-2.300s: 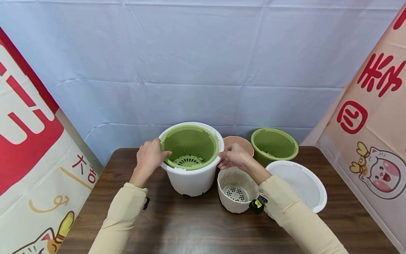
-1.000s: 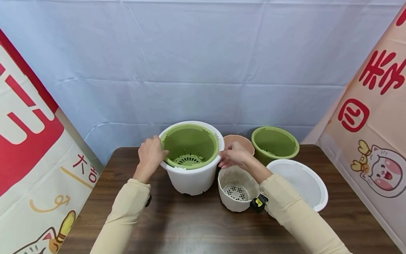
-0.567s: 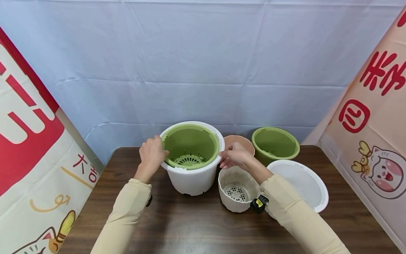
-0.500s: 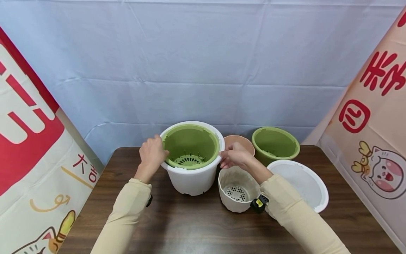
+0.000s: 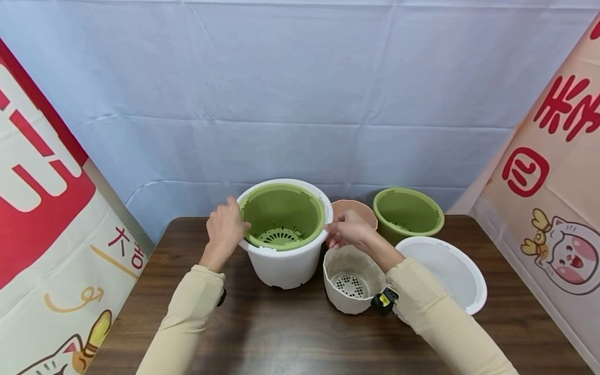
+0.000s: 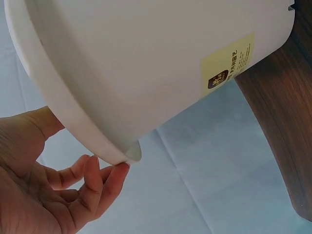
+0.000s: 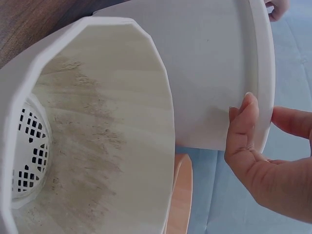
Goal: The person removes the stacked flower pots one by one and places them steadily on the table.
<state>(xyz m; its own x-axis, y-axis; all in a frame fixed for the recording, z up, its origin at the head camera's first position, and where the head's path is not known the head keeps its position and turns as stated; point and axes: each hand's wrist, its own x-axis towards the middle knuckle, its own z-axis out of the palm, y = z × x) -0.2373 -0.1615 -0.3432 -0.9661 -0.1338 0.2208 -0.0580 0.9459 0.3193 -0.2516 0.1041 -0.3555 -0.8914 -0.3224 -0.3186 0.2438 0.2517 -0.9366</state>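
In the head view a large white flower pot (image 5: 283,270) stands on the table, with a green pot (image 5: 281,205) nested inside it. Slots pierce the green pot's bottom. My left hand (image 5: 225,224) grips the white pot's rim on the left. Seen from the left wrist, its thumb passes over the rim and curled fingers (image 6: 100,187) touch the rim's edge from below. On the other side my right hand (image 5: 349,230) pinches the same rim between thumb and fingers, as the right wrist view shows. A yellow label (image 6: 226,63) is on the white pot's wall.
Close to the right hand stands a faceted off-white pot (image 7: 117,97) with a grid bottom. Behind it is an orange pot (image 5: 353,207). Farther right are a second green pot (image 5: 408,208) and a white wide-rimmed pot (image 5: 445,268), partly behind my right forearm. A cloth backdrop (image 5: 300,104) hangs behind the table.
The left thumb reaches slightly less far over the rim than about two seconds ago. Both hands stay at the white pot's rim, and the pots stand where they were.
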